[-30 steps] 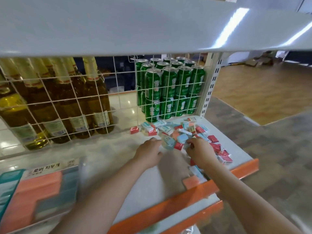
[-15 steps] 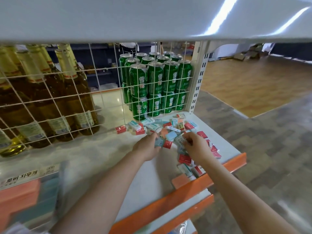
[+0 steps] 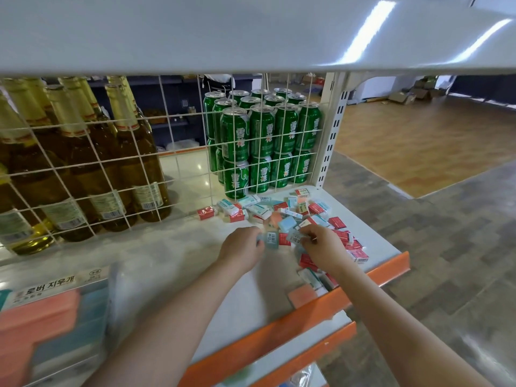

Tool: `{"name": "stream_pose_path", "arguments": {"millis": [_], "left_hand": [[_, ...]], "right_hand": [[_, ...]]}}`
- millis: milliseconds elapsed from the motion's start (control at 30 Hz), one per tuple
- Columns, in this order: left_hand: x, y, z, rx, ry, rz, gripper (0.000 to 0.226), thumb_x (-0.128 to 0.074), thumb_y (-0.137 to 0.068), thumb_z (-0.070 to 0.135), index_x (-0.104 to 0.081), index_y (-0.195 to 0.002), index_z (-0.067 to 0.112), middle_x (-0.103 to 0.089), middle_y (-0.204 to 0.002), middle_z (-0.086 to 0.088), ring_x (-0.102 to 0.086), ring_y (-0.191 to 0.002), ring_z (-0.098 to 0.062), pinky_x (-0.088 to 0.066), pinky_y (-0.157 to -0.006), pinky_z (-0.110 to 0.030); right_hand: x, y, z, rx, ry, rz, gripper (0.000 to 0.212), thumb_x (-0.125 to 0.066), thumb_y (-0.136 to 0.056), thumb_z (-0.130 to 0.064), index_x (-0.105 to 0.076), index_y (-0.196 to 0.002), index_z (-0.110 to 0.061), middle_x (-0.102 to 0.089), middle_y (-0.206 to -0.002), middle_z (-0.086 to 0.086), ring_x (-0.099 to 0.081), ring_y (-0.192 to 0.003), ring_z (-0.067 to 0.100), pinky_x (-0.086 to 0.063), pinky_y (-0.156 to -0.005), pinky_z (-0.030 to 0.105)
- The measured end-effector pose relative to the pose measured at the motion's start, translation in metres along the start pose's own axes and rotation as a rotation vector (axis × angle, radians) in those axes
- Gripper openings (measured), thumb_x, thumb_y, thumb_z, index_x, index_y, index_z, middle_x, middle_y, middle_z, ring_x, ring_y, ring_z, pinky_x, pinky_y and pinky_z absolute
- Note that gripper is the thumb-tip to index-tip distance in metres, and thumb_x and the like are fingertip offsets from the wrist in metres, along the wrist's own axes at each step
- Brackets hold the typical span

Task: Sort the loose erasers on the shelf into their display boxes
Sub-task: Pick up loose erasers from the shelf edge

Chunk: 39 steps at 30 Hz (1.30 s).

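A: Erasers (image 3: 290,216) lie in 1 loose heap at the shelf's (image 3: 173,255) back right corner, spilling along its right edge toward the orange front lip (image 3: 304,317). Only 1 view, the head camera.

B: And the hands?

A: Left hand (image 3: 242,248) sits at the near side of the heap, fingers curled, pinching a pale blue eraser (image 3: 271,240) with a barcode sticker. Right hand (image 3: 324,247) is just beside it, fingertips pinching another barcoded piece (image 3: 294,238). Both look blurred, so I can't read the exact finger placement.

B: Where do they go?

A: A display box (image 3: 53,314) with orange and pale blue blocks sits at the front left corner, well apart from the heap. Behind the wire grid (image 3: 117,174) stand bottles (image 3: 83,152) and green cans (image 3: 259,141); neither is in the way.

B: How will they handle?

A: I'd judge them light and slightly soft, with slick paper or film sleeves. A pinch across the 2 long sides should hold 1 securely; gripping the sleeve alone could let the block slide out. They won't break if dropped, but those near the front lip could slip off the shelf.
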State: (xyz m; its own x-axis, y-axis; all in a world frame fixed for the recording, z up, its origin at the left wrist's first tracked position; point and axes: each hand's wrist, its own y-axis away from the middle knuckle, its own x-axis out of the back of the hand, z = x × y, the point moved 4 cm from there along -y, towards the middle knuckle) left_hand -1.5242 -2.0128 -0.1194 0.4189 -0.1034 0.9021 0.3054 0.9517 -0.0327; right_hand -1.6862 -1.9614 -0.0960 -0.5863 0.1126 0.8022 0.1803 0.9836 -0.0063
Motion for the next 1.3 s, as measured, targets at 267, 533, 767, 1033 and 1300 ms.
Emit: {"name": "stream_pose_path", "arguments": {"millis": [267,533,767,1033,1300], "left_hand": [[0.017,0.022,-0.027,0.149,0.367,0.129,0.022,-0.057,-0.085,0.007,-0.065,-0.104,0.010,-0.064,-0.106,-0.007,-0.057,-0.093,-0.019,-0.041,-0.076,-0.021],[0.030,0.049,-0.056,0.239,0.613,0.118,0.033,-0.063,-0.077,-0.006,-0.066,-0.107,0.006,-0.058,-0.089,-0.003,-0.055,-0.080,-0.016,-0.050,-0.072,-0.025],[0.042,0.069,-0.073,0.223,0.670,0.110,0.035,-0.055,-0.079,-0.006,-0.067,-0.107,0.012,-0.059,-0.081,-0.001,-0.053,-0.066,-0.012,-0.050,-0.069,-0.029],[0.053,0.086,-0.080,0.091,0.240,0.036,0.032,-0.057,-0.086,0.014,-0.050,-0.117,0.014,-0.049,-0.088,0.003,-0.052,-0.087,-0.020,-0.041,-0.076,-0.028],[0.040,0.101,-0.071,-0.034,-0.004,-0.053,0.028,-0.045,-0.091,0.014,-0.061,-0.115,0.014,-0.064,-0.113,-0.005,-0.055,-0.109,-0.025,-0.045,-0.084,-0.031]], "right_hand": [[-0.009,0.010,-0.014,-0.035,-0.214,0.023,0.021,-0.049,-0.095,-0.009,-0.062,-0.111,-0.009,-0.061,-0.080,0.001,-0.059,-0.058,0.011,-0.055,-0.059,0.030],[-0.031,0.023,-0.044,0.001,-0.198,-0.020,0.027,-0.052,-0.088,0.001,-0.068,-0.109,-0.006,-0.065,-0.112,0.008,-0.057,-0.098,0.020,-0.040,-0.082,0.020],[-0.044,0.032,-0.058,-0.011,-0.285,-0.013,0.046,-0.052,-0.080,0.015,-0.063,-0.117,-0.009,-0.059,-0.112,0.007,-0.049,-0.098,0.016,-0.036,-0.082,0.019],[-0.055,0.040,-0.069,-0.015,-0.193,-0.014,0.041,-0.051,-0.076,0.012,-0.065,-0.107,-0.011,-0.061,-0.113,0.008,-0.055,-0.099,0.022,-0.042,-0.080,0.025],[-0.066,0.055,-0.076,0.026,0.073,-0.059,0.040,-0.040,-0.089,-0.001,-0.057,-0.121,-0.017,-0.056,-0.123,0.007,-0.056,-0.103,0.024,-0.040,-0.073,0.022]]}}
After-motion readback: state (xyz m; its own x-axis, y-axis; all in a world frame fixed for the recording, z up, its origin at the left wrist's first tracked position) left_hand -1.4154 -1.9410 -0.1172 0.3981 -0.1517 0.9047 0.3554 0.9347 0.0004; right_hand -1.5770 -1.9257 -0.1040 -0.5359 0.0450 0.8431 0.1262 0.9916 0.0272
